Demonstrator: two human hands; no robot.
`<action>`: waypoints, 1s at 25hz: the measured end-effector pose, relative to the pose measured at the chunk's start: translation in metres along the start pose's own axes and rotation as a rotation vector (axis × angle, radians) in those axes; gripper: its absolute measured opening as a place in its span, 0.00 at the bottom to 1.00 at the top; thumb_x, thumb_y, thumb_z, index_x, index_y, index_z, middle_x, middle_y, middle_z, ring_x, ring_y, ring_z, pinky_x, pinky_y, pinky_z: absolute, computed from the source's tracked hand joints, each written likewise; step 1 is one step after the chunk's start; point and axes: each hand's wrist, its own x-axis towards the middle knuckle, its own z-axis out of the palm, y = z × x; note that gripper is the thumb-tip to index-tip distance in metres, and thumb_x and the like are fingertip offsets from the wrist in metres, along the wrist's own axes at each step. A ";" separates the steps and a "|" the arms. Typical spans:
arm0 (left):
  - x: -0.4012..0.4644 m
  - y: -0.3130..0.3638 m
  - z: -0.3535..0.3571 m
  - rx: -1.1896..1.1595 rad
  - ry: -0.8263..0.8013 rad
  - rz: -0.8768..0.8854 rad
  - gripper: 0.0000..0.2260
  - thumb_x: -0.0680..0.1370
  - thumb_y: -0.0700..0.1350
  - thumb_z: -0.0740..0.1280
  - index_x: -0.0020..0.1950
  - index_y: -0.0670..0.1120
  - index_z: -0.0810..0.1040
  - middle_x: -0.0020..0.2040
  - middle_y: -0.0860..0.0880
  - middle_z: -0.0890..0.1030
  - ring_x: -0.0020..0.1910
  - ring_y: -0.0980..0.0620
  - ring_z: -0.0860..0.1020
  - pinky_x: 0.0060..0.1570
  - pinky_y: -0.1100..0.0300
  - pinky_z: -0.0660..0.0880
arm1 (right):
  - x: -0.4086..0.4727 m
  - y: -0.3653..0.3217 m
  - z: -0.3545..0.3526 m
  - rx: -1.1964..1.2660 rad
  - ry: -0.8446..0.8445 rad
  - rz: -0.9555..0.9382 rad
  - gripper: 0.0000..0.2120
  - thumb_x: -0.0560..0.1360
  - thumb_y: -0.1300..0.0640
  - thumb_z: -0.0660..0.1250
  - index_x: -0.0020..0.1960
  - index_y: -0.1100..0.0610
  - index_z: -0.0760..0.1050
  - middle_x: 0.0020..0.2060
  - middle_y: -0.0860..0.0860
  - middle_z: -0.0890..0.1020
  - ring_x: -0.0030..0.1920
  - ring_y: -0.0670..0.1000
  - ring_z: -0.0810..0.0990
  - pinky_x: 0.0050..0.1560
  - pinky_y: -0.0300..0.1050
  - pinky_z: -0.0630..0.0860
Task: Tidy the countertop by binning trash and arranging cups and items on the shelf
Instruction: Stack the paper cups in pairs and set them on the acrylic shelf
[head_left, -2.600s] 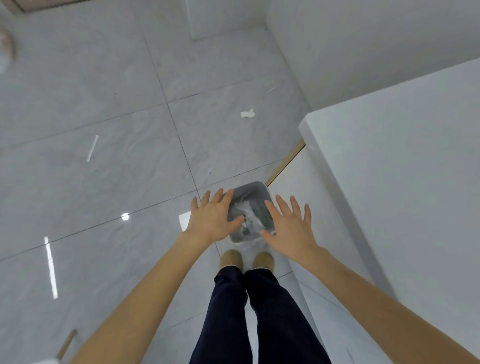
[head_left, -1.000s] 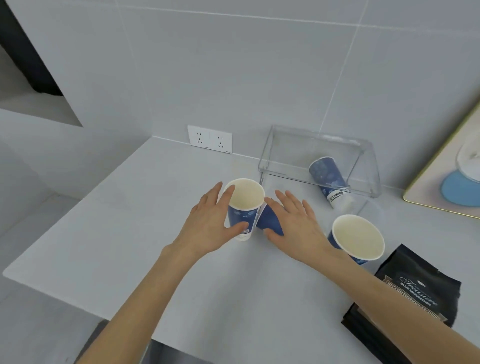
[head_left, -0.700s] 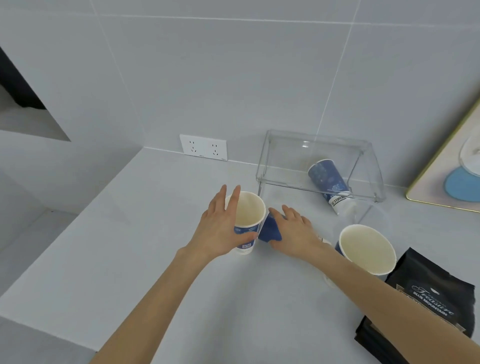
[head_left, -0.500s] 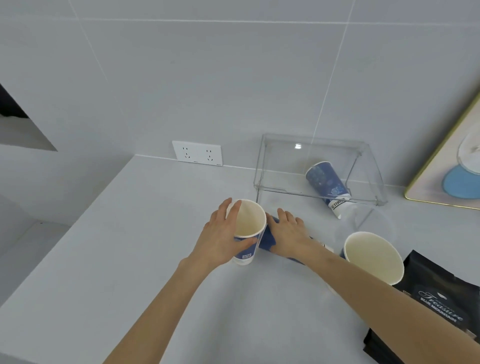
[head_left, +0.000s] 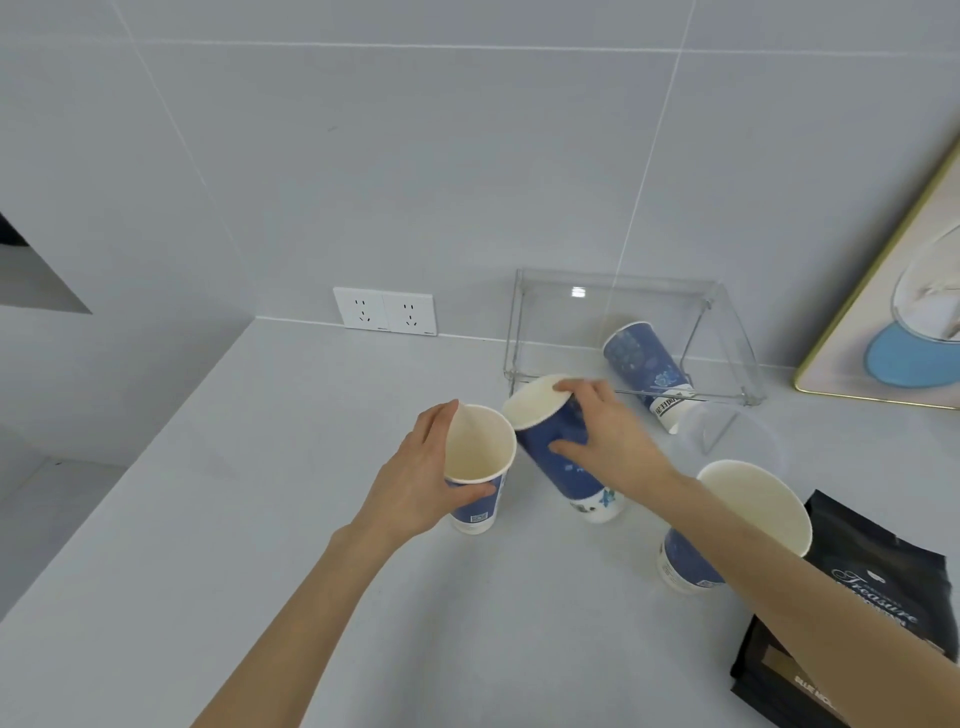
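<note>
My left hand (head_left: 421, 483) grips an upright blue paper cup (head_left: 477, 467) on the white countertop (head_left: 260, 519). Right beside it, my right hand (head_left: 602, 436) holds a second blue cup (head_left: 556, 447), tilted with its mouth up and to the left, its base near the counter. A third cup (head_left: 748, 514) stands upright under my right forearm. A fourth cup (head_left: 644, 369) lies tipped over on the clear acrylic shelf (head_left: 623, 296) by the wall.
A black coffee bag (head_left: 852, 613) lies at the right front. A gold-framed picture (head_left: 893, 291) leans on the wall at right. A double wall socket (head_left: 384, 310) sits left of the shelf. The counter's edge runs down the left side.
I turned from the bin on the floor to the counter. My left hand closed on the upright cup; my right hand picked the lying cup up and tilted it upward.
</note>
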 end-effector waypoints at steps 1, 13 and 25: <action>0.000 -0.001 0.000 -0.007 0.002 -0.010 0.43 0.64 0.56 0.73 0.70 0.51 0.51 0.71 0.52 0.58 0.63 0.46 0.68 0.52 0.52 0.71 | -0.001 -0.004 -0.010 0.060 0.079 -0.009 0.27 0.69 0.59 0.69 0.65 0.55 0.63 0.62 0.57 0.68 0.58 0.57 0.73 0.57 0.48 0.71; 0.002 -0.010 0.007 -0.371 0.038 -0.030 0.37 0.57 0.52 0.77 0.56 0.65 0.57 0.58 0.57 0.65 0.55 0.53 0.70 0.49 0.57 0.71 | -0.011 -0.071 -0.059 0.906 0.261 -0.318 0.26 0.66 0.60 0.72 0.56 0.41 0.64 0.56 0.40 0.72 0.59 0.47 0.75 0.59 0.42 0.76; -0.010 -0.009 0.014 -0.612 0.052 -0.012 0.36 0.61 0.45 0.77 0.58 0.64 0.58 0.55 0.68 0.67 0.55 0.62 0.70 0.44 0.80 0.69 | -0.028 -0.025 0.045 0.388 -0.049 -0.142 0.40 0.71 0.53 0.68 0.73 0.49 0.45 0.71 0.48 0.63 0.68 0.46 0.65 0.68 0.43 0.66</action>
